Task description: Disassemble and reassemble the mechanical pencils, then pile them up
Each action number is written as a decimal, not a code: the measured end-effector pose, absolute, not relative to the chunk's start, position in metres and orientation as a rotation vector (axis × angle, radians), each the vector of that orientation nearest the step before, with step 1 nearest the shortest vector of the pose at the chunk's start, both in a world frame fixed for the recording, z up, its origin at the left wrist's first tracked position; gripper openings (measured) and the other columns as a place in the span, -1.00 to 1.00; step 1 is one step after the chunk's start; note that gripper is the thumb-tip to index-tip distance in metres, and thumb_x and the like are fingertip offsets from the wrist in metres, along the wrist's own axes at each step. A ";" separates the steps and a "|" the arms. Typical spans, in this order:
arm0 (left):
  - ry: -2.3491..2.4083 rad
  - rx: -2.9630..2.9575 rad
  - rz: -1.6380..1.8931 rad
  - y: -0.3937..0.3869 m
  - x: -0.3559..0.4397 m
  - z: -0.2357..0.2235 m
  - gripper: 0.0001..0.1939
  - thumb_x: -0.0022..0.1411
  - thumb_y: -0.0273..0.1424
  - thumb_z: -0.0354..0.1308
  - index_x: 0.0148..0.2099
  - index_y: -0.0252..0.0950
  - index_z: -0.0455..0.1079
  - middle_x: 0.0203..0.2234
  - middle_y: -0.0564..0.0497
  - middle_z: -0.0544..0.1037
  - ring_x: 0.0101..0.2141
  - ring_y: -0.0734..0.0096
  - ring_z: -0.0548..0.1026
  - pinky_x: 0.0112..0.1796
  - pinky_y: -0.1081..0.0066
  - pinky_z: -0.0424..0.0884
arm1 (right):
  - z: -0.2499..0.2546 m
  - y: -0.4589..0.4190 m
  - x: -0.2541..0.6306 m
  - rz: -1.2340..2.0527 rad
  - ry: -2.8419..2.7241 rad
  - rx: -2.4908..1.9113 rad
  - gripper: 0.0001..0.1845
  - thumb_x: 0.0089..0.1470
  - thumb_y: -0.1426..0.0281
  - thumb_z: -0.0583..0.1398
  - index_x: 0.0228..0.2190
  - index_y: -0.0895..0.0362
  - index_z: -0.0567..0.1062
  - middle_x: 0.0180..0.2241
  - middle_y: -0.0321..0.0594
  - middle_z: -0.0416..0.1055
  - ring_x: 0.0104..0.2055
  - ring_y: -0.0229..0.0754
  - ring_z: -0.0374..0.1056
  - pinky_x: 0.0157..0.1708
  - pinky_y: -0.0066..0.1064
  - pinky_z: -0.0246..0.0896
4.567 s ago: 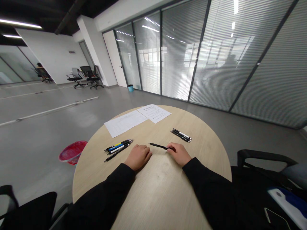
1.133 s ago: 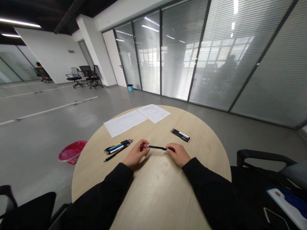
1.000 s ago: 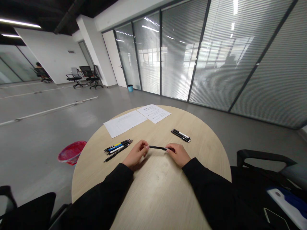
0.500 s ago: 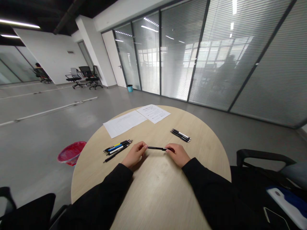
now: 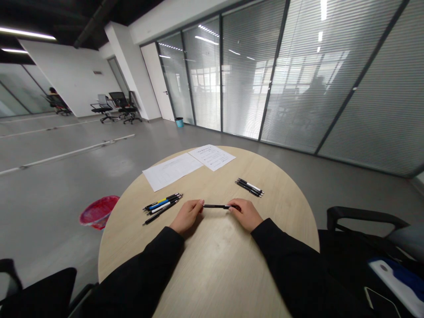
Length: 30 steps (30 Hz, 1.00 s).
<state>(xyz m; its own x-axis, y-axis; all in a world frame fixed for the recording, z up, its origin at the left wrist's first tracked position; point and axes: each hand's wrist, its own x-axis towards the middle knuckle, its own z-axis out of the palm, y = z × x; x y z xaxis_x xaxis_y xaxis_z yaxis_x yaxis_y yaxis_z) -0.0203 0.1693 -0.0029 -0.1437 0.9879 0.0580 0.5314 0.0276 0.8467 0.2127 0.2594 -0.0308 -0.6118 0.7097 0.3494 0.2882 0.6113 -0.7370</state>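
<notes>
A black pen (image 5: 215, 206) is stretched level between my two hands, just above the round wooden table (image 5: 218, 274). My left hand (image 5: 188, 215) pinches its left end between thumb and fingers. Closed around the other end is my right hand (image 5: 245, 214), its fingers curled so that part of the pen is hidden. To the left of my left hand lies a loose bunch of pens (image 5: 162, 205), mostly black, with blue, yellow and white parts. Beyond my right hand, several black pens (image 5: 249, 187), one with a white section, lie side by side.
Two printed paper sheets (image 5: 174, 170) lie at the table's far side. A red bin (image 5: 98, 212) stands on the floor at the left. At the right, a black chair (image 5: 344, 247) holds a phone (image 5: 380, 302) and a white and blue item (image 5: 397, 282).
My left hand has shifted very slightly, and the pen's left end sits a touch lower. My right hand and the pens on the table look the same.
</notes>
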 end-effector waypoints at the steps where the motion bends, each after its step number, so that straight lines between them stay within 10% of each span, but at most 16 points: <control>1: 1.719 1.547 1.006 0.169 -0.021 -0.003 -0.48 0.28 0.02 -0.05 -0.55 -0.26 0.19 -0.68 0.13 0.16 -0.60 0.47 0.14 -0.54 0.43 0.06 | -0.032 0.260 0.213 0.853 -2.193 -0.781 -0.86 0.12 0.48 0.19 -0.34 0.13 0.58 -0.40 -0.23 0.51 -0.38 -0.21 0.33 -0.35 -0.42 0.14; 30: 1.505 1.534 1.180 0.167 -0.022 -0.005 -0.74 0.21 -0.18 0.15 -0.22 -0.26 0.29 -0.49 0.12 0.30 -0.49 0.49 0.23 -0.44 0.49 0.19 | -0.033 0.260 0.213 0.865 -2.170 -0.790 -0.86 0.12 0.45 0.19 -0.33 0.12 0.58 -0.39 -0.23 0.52 -0.38 -0.20 0.35 -0.34 -0.41 0.16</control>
<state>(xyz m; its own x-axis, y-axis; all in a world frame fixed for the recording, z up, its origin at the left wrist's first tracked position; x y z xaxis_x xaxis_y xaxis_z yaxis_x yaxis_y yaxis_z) -0.0217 0.1672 -0.0048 -0.0781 0.9867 0.1429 0.3743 -0.1038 0.9215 0.2130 0.2604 -0.0327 -0.5975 0.7214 0.3501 0.2829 0.5982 -0.7498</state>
